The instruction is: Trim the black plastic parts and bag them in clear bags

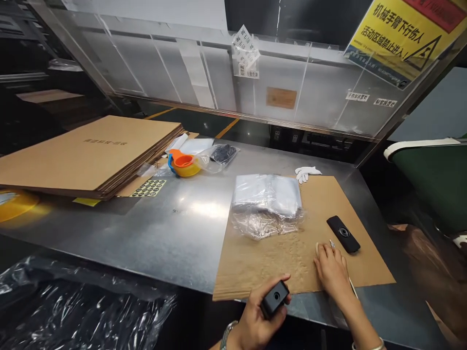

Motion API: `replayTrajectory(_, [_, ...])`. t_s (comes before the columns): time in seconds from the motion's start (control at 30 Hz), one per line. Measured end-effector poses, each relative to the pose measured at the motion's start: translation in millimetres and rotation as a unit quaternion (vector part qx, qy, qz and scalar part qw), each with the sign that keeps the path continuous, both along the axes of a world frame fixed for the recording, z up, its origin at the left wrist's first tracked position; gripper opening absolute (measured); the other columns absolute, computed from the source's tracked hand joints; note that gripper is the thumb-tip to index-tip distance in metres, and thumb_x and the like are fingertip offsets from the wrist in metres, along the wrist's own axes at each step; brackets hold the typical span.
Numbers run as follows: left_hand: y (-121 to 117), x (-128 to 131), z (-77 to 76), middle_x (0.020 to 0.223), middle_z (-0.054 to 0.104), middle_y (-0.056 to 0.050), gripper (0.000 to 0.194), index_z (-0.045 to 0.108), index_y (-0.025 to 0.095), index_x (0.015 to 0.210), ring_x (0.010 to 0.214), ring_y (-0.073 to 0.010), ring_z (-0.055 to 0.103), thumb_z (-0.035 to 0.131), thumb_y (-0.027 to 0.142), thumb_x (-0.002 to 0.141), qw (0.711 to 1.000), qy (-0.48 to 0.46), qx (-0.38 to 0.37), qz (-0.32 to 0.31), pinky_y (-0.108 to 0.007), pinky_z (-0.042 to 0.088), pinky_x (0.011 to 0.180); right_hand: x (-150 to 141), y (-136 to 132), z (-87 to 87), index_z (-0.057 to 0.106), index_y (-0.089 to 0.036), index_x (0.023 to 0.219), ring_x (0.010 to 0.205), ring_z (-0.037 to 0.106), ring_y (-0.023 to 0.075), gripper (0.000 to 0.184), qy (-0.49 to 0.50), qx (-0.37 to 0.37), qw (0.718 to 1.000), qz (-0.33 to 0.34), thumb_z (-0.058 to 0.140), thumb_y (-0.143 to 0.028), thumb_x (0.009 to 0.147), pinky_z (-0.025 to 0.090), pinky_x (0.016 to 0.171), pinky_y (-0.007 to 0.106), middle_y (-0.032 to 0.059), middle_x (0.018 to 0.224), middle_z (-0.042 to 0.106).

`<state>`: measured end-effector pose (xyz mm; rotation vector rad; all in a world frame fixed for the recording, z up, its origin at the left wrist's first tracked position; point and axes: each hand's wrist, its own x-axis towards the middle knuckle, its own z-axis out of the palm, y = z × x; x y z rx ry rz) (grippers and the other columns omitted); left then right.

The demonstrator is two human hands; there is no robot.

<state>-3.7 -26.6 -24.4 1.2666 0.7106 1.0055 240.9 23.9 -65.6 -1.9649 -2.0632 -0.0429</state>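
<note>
My left hand (257, 316) is closed around a small black boxy device (275, 299) with a round hole in its face, held just off the table's near edge. My right hand (331, 272) rests on the brown cardboard sheet (262, 262), its fingers pinched on a thin white pen-like tool (332, 244). A flat black part with a round ring (343, 234) lies on the cardboard just right of that hand. A pile of clear plastic bags (268, 204) sits further back on the same sheet.
The metal table (164, 228) carries a stack of flat cardboard boxes (91, 153) at the left, a sticker sheet (148, 188), orange and yellow bowls (183, 164), and a white glove (306, 172). A clear guard panel (219, 73) rises behind. Crumpled black plastic film (80, 306) lies lower left.
</note>
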Motion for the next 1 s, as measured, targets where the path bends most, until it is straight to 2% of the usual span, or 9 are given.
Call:
replayTrajectory(0.1, [1,-5,1.5,0.086,0.061,-0.009,0.042,0.049,0.020,0.123,0.077,-0.0188,0.055,0.053,0.024,0.081,0.999,0.032,0.028,0.004,-0.033,0.044,0.074,1,-2,2.9,0.056,-0.012,0.111,0.099,0.049,0.0341,0.031,0.013,-0.012,1.000,0.013,0.040,-0.020,0.086,0.042,0.078,0.052,0.0177,0.102,0.058])
replayTrajectory(0.23, [5,-6,8.6,0.079,0.063,-0.008,0.038,0.056,0.018,0.115,0.072,-0.0191,0.057,0.053,0.016,0.077,0.991,0.105,0.081,0.016,-0.032,0.044,0.071,-18,-27,42.6,0.047,-0.020,0.124,0.103,0.052,0.0218,0.037,0.093,-0.036,0.989,0.108,0.040,-0.030,0.090,0.047,0.083,0.034,0.0095,0.110,0.055])
replayTrajectory(0.37, [9,-2,15.5,0.073,0.063,-0.007,0.020,0.064,0.016,0.091,0.067,-0.0199,0.057,0.055,0.016,0.073,0.987,0.130,0.089,-0.025,-0.029,0.042,0.065,-59,-54,97.6,0.030,-0.023,0.138,0.101,0.053,0.0232,0.053,0.266,-0.001,0.894,0.361,0.046,-0.024,0.088,0.047,0.082,0.036,0.0107,0.112,0.052])
replayTrajectory(0.43, [10,-2,18.5,0.068,0.061,-0.007,0.012,0.063,0.015,0.078,0.062,-0.0184,0.055,0.052,0.019,0.075,0.987,0.122,0.097,-0.042,-0.028,0.040,0.059,-72,-58,115.2,0.029,-0.022,0.140,0.093,0.053,0.0224,0.058,0.257,-0.002,0.871,0.419,0.049,-0.021,0.085,0.047,0.078,0.036,0.0112,0.107,0.055])
replayTrajectory(0.5, [8,-4,21.7,0.067,0.061,-0.007,0.012,0.063,0.016,0.078,0.060,-0.0179,0.054,0.052,0.019,0.075,0.985,0.130,0.105,-0.045,-0.028,0.039,0.058,-75,-58,123.4,0.031,-0.021,0.139,0.092,0.053,0.0214,0.059,0.236,-0.030,0.878,0.416,0.051,-0.016,0.083,0.047,0.077,0.036,0.0117,0.106,0.055])
replayTrajectory(0.63, [6,-10,25.7,0.073,0.064,-0.007,0.019,0.065,0.017,0.089,0.065,-0.0197,0.057,0.055,0.015,0.073,0.979,0.162,0.104,-0.065,-0.029,0.041,0.062,-71,-58,122.9,0.033,-0.021,0.138,0.090,0.054,0.0205,0.059,0.216,-0.044,0.893,0.391,0.050,-0.012,0.082,0.048,0.077,0.035,0.0110,0.104,0.057])
replayTrajectory(0.83, [4,-10,15.8,0.074,0.063,-0.005,0.018,0.067,0.015,0.086,0.066,-0.0178,0.055,0.055,0.019,0.074,0.994,0.072,0.019,-0.080,-0.029,0.044,0.067,-79,-58,113.5,0.033,-0.021,0.138,0.092,0.053,0.0220,0.055,0.271,-0.026,0.884,0.379,0.049,-0.019,0.086,0.046,0.081,0.039,0.0113,0.105,0.056])
replayTrajectory(0.9, [3,-7,11.6,0.096,0.065,-0.005,0.043,0.061,0.018,0.109,0.084,-0.0217,0.058,0.059,0.015,0.066,0.996,0.006,-0.064,-0.055,-0.033,0.043,0.082,-82,-58,105.1,0.036,-0.022,0.137,0.097,0.052,0.0227,0.049,0.354,-0.043,0.878,0.319,0.046,-0.024,0.089,0.046,0.083,0.040,0.0114,0.108,0.053])
replayTrajectory(1.0, [3,-2,9.4,0.137,0.043,-0.002,0.075,0.041,0.027,0.132,0.122,-0.0293,0.039,0.056,0.014,0.060,0.969,-0.177,-0.171,-0.003,-0.043,0.028,0.103,-93,-63,82.5,0.041,-0.025,0.134,0.098,0.053,0.0214,0.044,0.486,-0.051,0.842,0.230,0.044,-0.034,0.091,0.047,0.081,0.034,0.0095,0.108,0.051])
